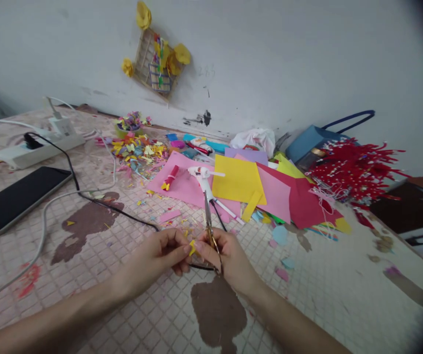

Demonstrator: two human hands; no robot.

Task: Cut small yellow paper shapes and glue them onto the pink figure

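Note:
A small yellow paper piece (pixel 192 247) is pinched between the fingertips of my left hand (pixel 170 250). My right hand (pixel 229 255) touches the same piece with its thumb and index finger. Gold-handled scissors (pixel 209 216) rest in my right hand, their blades pointing up and away over the table. Just beyond the blades lies a white glue gun (pixel 202 179) on pink paper. A yellow sheet (pixel 237 178) is to its right, and a red tube-like item (pixel 172 177) with a yellow tip lies to its left.
A dark phone (pixel 19 196) and a white power strip (pixel 42 150) are at the left, with cables running toward my hands. Paper scraps (pixel 145 150) are heaped at the back. Red fuzzy stems (pixel 351 169) and a blue bag (pixel 305 142) stand at the right. A decorated grid hangs on the wall.

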